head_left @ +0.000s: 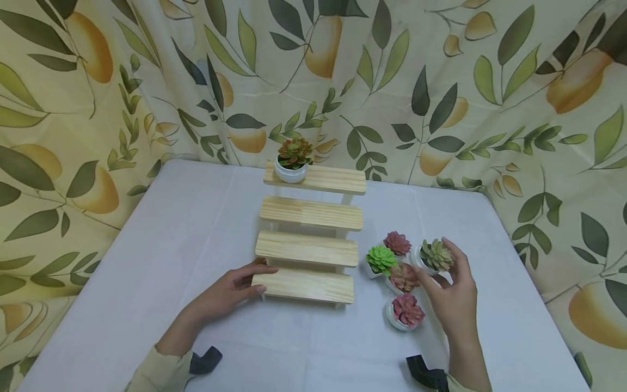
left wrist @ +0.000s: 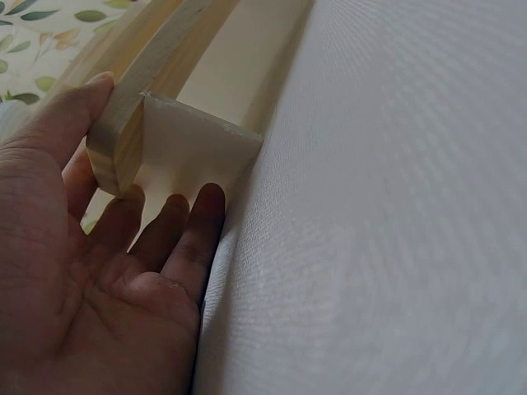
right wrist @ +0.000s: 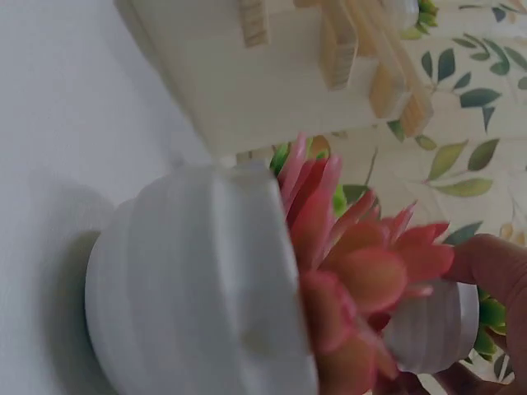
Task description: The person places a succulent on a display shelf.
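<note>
A tiered wooden plant stand [head_left: 306, 250] with white side supports stands mid-table. My left hand [head_left: 230, 294] holds the left end of its lowest board [left wrist: 123, 140], with the thumb on one face and the other fingers curled around the end. On the right, my right hand [head_left: 453, 294] grips a small white pot with a grey-green succulent [head_left: 437, 255], thumb on one side and fingers on the other. Close by are a bright green succulent [head_left: 381, 259], a dark pink one [head_left: 397, 243], a brownish-pink one [head_left: 404, 277] and a pink one [head_left: 409, 309], which looms large in the right wrist view.
A red-green succulent in a white pot [head_left: 292, 159] sits at the left of the top board. A white cloth covers the table [head_left: 147, 261]. Behind it hangs a curtain [head_left: 343, 71] printed with leaves and fruit. Each wrist bears a black mount [head_left: 206, 360].
</note>
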{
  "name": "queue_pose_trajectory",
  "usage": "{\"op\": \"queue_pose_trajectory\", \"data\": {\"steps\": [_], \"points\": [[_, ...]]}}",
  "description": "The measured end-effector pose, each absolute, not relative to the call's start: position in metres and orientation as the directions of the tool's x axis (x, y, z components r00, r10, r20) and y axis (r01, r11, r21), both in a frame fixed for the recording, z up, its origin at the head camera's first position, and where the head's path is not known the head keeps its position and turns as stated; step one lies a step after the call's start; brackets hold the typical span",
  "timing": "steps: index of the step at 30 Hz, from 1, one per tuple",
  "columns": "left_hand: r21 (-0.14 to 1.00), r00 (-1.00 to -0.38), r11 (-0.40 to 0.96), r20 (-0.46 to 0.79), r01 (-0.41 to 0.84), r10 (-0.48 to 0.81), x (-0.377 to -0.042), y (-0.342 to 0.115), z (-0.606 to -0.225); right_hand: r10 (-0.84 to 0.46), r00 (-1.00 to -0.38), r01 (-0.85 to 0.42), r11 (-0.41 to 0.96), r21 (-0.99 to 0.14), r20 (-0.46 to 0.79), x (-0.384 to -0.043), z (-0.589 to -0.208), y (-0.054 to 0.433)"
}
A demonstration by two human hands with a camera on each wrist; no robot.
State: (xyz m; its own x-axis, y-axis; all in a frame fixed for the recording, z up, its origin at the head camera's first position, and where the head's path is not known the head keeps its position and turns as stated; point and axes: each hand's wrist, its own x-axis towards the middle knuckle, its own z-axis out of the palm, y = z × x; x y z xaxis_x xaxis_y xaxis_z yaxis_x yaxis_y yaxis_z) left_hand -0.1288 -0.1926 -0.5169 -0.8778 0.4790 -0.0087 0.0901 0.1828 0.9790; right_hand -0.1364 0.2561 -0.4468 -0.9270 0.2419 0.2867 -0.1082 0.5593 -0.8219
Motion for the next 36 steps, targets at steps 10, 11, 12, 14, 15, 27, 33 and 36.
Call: {"op": "queue_pose_trajectory", "data": {"steps": [10,11,12,14,15,27,33,36], "points": [[0.982,-0.879,0.168,-0.004,0.086,0.477,-0.126,-0.195,-0.519,0.179,-0.929,-0.172,0.570,-0.803,0.325,-0.132,-0.433,0.241],[0.982,-0.879,0.169,-0.005,0.086,0.478,-0.126,-0.195,-0.519,0.172,-0.929,-0.178,0.568,-0.804,0.327,-0.132,-0.432,0.240],[0.982,-0.879,0.168,-0.005,0.086,0.477,-0.126,-0.195,-0.519,0.164,-0.930,-0.184,0.565,-0.804,0.328,-0.132,-0.430,0.239],[0.981,-0.879,0.172,-0.007,0.086,0.477,-0.127,-0.195,-0.520,0.143,-0.931,-0.205,0.559,-0.804,0.337,-0.132,-0.427,0.236],[0.981,-0.879,0.175,-0.008,0.085,0.476,-0.127,-0.195,-0.521,0.133,-0.930,-0.215,0.560,-0.800,0.342,-0.132,-0.425,0.235],[0.978,-0.878,0.189,-0.017,0.084,0.479,-0.129,-0.193,-0.519,0.035,-0.918,-0.311,0.554,-0.772,0.394,-0.146,-0.399,0.214],[0.979,-0.878,0.183,-0.011,0.088,0.479,-0.129,-0.193,-0.516,0.007,-0.900,-0.362,0.543,-0.758,0.435,-0.156,-0.385,0.202],[0.981,-0.877,0.176,-0.017,0.078,0.480,-0.129,-0.194,-0.518,-0.009,-0.891,-0.388,0.534,-0.751,0.454,-0.159,-0.379,0.197]]}}
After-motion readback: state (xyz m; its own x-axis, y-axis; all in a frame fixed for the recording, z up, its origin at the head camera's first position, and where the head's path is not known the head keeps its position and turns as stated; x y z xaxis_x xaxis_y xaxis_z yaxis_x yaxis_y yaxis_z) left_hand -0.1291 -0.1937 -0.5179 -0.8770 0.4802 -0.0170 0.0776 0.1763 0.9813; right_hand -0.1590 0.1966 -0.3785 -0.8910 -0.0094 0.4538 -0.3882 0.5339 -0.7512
